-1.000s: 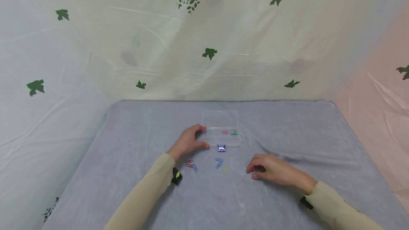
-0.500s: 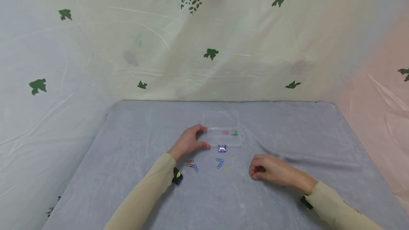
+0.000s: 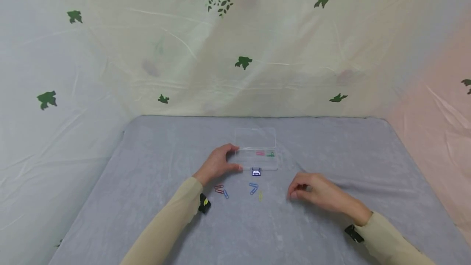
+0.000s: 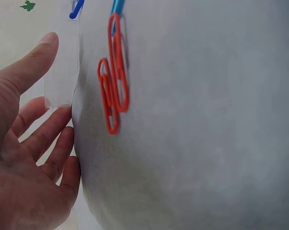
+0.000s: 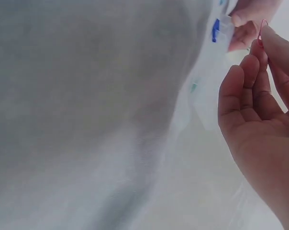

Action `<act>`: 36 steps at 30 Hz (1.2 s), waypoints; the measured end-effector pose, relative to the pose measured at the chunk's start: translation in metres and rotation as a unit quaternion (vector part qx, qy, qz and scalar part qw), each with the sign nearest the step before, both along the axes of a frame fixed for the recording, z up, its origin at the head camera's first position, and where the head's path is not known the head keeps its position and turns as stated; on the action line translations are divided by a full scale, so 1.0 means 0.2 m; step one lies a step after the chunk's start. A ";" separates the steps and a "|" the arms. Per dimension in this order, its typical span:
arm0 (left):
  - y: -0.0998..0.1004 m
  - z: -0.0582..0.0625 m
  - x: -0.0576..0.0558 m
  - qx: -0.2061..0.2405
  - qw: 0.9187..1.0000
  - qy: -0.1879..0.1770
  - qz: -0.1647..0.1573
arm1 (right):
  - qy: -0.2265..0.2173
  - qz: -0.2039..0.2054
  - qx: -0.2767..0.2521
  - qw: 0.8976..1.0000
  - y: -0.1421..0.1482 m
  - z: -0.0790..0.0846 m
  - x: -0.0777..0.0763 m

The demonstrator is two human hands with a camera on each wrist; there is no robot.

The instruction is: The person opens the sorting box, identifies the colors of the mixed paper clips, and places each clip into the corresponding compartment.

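Nearest, on the grey plush cloth (image 3: 235,232), the right hand (image 3: 318,191) is held just over the surface. A second ago its fingers were set at a pink clip lying on the cloth; by now that slim pink wire paper clip (image 5: 260,38) has been picked up, so one piece fewer is left to be gathered from the cloth. It is pinched between thumb and fingertip, with no gap left beyond the wire's thickness; the other fingers are loosely curled and nothing else is held by them.

A little to the left, a thin yellow wire paper clip (image 3: 260,196) is seen lying loose, with two blue wire paper clips (image 3: 253,188) just beyond it. Farther left, a single blue wire paper clip (image 3: 226,194) is placed beside two red wire paper clips (image 3: 218,189).

Beyond these, the left end of a clear plastic compartment box (image 3: 270,169) is held by the left hand (image 3: 217,165), unshifted: thumb and index finger are spread wide, one at the front corner, one at the rear. A pink clip (image 3: 260,153) and green clips (image 3: 270,154) are contained in its rear compartments, and behind them the clear hinged lid (image 3: 255,137) is laid back, fully open
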State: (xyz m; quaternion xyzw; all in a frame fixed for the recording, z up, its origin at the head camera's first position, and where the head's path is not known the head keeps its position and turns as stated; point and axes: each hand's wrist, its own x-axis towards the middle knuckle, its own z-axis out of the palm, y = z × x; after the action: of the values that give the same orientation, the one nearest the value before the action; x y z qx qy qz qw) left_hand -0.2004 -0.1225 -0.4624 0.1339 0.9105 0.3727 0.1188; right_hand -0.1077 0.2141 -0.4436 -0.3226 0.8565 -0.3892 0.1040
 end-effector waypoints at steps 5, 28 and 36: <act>0.00 0.01 0.00 -0.001 1.000 -0.004 -0.002 | 0.008 -0.004 -0.019 1.000 0.00 0.03 0.00; 0.01 0.03 0.02 -0.002 1.000 -0.005 0.004 | 0.055 -0.084 -0.062 0.993 -0.05 0.14 -0.03; 0.01 0.02 0.02 -0.001 1.000 -0.001 0.003 | 0.065 -0.102 -0.062 0.991 -0.07 0.17 -0.06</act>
State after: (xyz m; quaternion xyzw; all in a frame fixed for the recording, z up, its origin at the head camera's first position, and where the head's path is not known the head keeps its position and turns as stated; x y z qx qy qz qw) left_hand -0.1962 -0.1206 -0.4593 0.1309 0.9113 0.3719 0.1186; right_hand -0.1190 0.1995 -0.4103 -0.2640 0.8641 -0.4283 -0.0128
